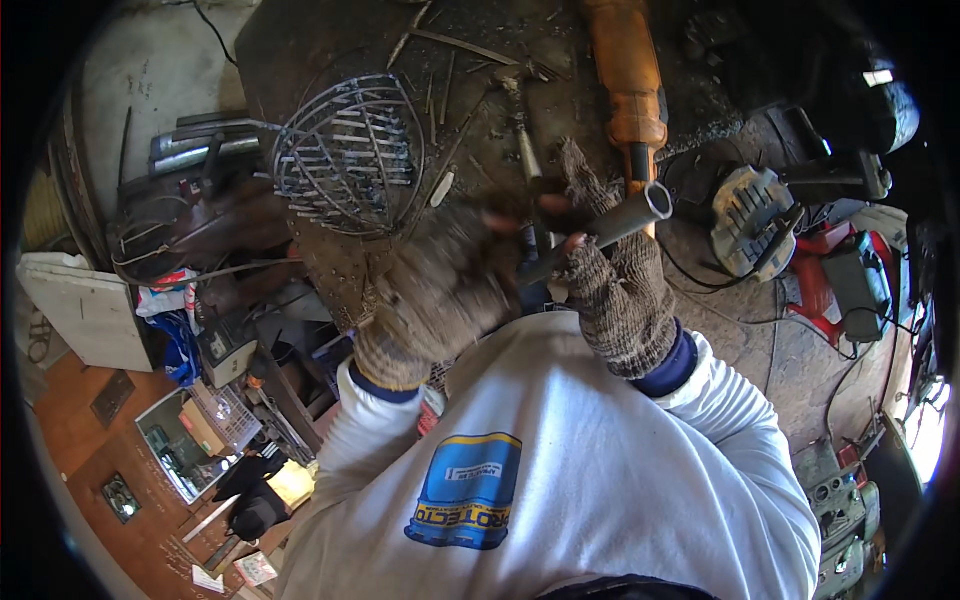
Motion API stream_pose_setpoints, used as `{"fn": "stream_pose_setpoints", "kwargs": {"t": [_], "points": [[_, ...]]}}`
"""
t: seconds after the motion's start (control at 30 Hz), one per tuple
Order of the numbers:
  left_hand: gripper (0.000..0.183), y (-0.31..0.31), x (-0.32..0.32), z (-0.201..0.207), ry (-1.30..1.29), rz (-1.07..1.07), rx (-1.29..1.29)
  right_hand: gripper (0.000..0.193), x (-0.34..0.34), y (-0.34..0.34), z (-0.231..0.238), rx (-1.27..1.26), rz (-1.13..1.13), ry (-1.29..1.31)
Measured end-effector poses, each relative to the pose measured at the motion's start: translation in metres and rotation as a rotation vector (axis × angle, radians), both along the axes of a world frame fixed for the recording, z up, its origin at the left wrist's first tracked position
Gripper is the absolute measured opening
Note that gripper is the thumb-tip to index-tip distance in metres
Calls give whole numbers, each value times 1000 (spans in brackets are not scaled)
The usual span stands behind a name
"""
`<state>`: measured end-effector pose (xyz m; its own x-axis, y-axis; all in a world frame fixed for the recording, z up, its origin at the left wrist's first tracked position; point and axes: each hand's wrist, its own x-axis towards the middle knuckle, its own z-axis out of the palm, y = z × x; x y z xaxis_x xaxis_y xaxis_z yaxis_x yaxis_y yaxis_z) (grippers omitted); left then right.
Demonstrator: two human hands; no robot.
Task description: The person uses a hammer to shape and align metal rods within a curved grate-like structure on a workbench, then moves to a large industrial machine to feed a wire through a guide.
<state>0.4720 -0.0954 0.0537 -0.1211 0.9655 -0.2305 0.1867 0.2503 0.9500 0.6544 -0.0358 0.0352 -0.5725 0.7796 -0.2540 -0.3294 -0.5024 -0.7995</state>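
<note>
One metal tube (622, 221): sat in the right-hand grip, slanted, hollow end poking out up and to the right, other end toward the left hand (435, 285).
Right hand (625, 295): knit glove, closed around the tube.
Left hand: knit glove, left of the grip, motion-blurred; couldn't tell if open or closed.
Orange power tool (628, 90): beyond the grip, lengthwise.
Metal grille (350, 155): beyond the grip, well to its left, curved bars crossed by short ones.
Slotted round part (750, 222): right of the grip, well apart.
White shirt (620, 450): body side of the grip.
</note>
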Motion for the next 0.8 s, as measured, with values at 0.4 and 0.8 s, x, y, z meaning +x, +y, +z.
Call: {"fn": "stream_pose_setpoints", "kwargs": {"t": [0.4,0.8], "points": [[35,-93,-70,-35,769,324,127,75,-69,59,2,911,365,-819],[38,-130,-141,-46,1247,254,246,68,-68,97,-67,558,371,-1084]]}}
